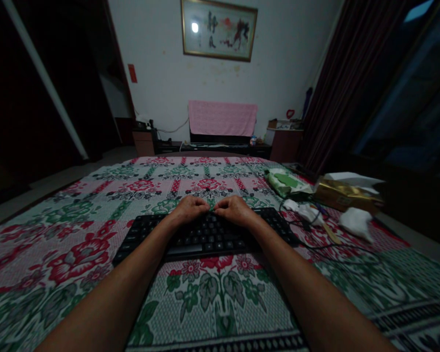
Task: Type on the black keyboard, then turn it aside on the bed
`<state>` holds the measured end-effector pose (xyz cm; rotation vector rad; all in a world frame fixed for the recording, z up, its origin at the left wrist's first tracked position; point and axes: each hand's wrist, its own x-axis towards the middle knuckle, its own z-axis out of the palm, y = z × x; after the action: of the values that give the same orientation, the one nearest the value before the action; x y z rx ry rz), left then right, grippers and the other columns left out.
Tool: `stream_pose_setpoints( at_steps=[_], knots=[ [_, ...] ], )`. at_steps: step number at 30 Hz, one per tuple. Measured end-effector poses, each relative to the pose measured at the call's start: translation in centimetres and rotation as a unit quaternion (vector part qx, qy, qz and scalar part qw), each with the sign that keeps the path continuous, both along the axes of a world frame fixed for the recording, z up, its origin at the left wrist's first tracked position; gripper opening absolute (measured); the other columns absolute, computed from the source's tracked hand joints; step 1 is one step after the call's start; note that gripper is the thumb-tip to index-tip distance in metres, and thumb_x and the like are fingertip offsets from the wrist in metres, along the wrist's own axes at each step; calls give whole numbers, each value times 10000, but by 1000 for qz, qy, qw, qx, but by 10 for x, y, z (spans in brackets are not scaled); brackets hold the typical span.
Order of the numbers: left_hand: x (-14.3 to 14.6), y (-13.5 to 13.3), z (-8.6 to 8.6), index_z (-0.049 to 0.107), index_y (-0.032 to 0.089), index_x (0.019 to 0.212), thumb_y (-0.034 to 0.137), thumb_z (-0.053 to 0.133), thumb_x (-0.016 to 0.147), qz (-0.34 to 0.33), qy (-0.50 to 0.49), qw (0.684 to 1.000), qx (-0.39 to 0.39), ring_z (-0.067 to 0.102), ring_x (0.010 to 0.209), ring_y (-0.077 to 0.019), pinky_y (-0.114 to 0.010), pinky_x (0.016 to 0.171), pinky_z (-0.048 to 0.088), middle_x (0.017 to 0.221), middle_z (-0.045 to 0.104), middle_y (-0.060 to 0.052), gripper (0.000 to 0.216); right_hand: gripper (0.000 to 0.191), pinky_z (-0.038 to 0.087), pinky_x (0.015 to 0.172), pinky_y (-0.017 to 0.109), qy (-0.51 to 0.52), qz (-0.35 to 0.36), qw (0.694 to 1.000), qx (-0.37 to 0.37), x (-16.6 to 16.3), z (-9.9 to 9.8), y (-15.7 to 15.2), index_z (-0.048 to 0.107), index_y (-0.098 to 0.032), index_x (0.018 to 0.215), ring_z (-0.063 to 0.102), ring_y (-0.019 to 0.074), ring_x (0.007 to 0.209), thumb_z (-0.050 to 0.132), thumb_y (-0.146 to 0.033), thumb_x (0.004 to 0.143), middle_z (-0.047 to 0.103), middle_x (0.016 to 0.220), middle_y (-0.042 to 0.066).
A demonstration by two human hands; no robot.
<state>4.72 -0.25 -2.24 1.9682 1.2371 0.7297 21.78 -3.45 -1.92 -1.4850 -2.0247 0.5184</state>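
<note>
A black keyboard (200,234) lies flat on the flowered cloth (220,288) in front of me. My left hand (189,209) is over its far edge, thumb and fingers pressed together in a pinch. Close beside it, my right hand (234,210) makes a similar pinch, the two sets of fingertips nearly meeting. Whatever is between the fingertips is too small and dark to make out. My forearms cover parts of the keyboard's left and right sides.
On the right lie a green-and-white packet (288,183), a gold tissue box (344,195), crumpled white tissue (355,224), a flat wooden stick (331,233) and a tangled black cable (322,248). A pink cloth (223,118) hangs over something by the far wall.
</note>
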Motion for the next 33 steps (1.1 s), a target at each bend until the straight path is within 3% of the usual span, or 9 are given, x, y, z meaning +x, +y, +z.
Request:
stream_pose_setpoints(
  at_steps=[8,33],
  knots=[
    [0,6,-8,638,118,654,372,519,572,-18,3,1000,9,420,474,-73,-178,439,290,511,532,19,292,165,385,568,178,-29,-2,999,14,-4,0,2,660,-185,705,557,110,643,536,-269,636,649,675,-13],
    [0,4,-8,649,133,663,407,501,582,-38,23,999,31,441,516,-87,-173,446,295,535,544,14,322,198,358,524,173,-36,16,999,11,-4,0,1,664,-165,728,532,101,590,507,-263,658,642,646,-9]
  ],
)
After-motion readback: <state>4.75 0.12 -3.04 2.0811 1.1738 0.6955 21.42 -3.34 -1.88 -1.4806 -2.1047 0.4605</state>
